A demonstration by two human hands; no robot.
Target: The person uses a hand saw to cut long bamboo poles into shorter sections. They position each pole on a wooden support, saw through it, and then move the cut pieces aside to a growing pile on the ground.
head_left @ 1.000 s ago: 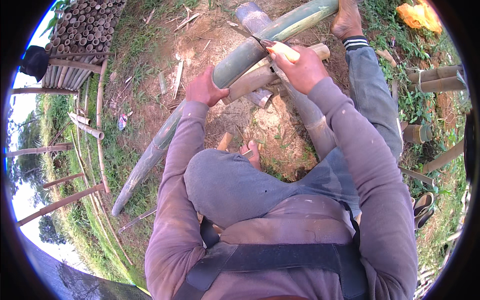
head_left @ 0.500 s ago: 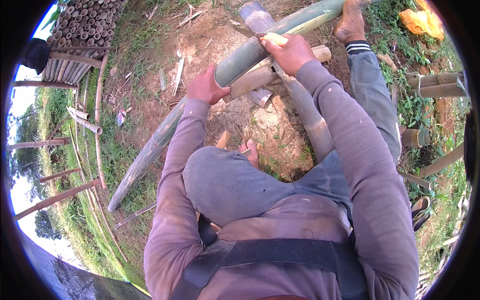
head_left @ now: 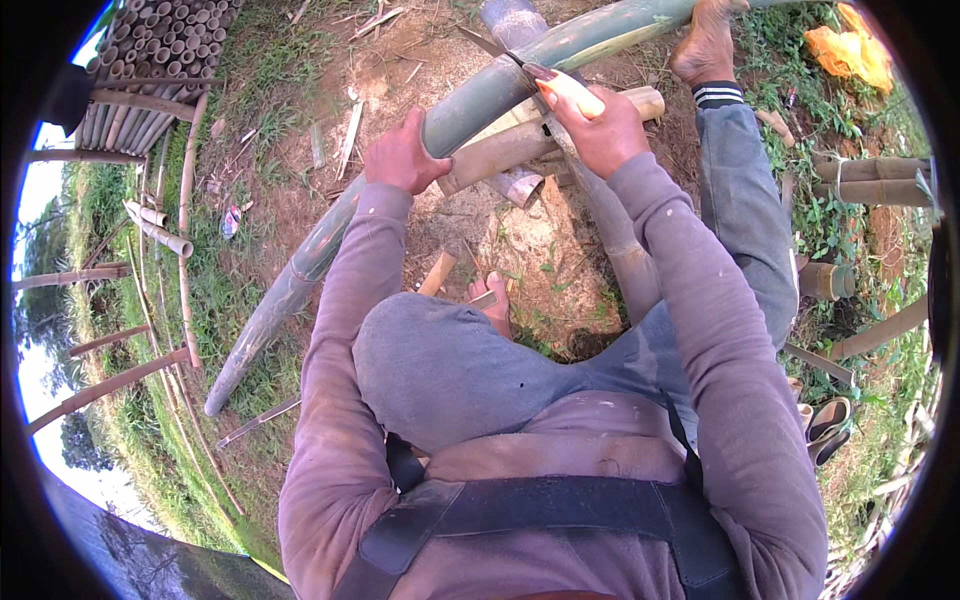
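A long green-grey bamboo pole (head_left: 470, 112) slants from the lower left to the upper right. My left hand (head_left: 405, 155) is wrapped over it, thumb on the near side. In my right hand (head_left: 606, 130) is the pale orange handle of a handsaw (head_left: 572, 94). Its dark, narrow blade lies across the top of the pole and points away to the upper left; its teeth are too small to make out. A shorter bamboo piece (head_left: 500, 157) crosses beneath the pole, along with a thicker bamboo support (head_left: 628, 245). My bare right foot (head_left: 706, 45) is against the pole's far end.
Stacked cut bamboo (head_left: 150, 45) fills a rack at the far left, beside a bamboo fence (head_left: 188, 230). Orange plastic (head_left: 848, 50) lies at the upper right. Sandals (head_left: 828, 420) and more bamboo lengths (head_left: 870, 180) are on the right. Pale dust and splinters cover the ground.
My right hand has drawn the saw back toward me and slightly right, so more of the handle end shows clear of the pole. My left hand keeps its hold.
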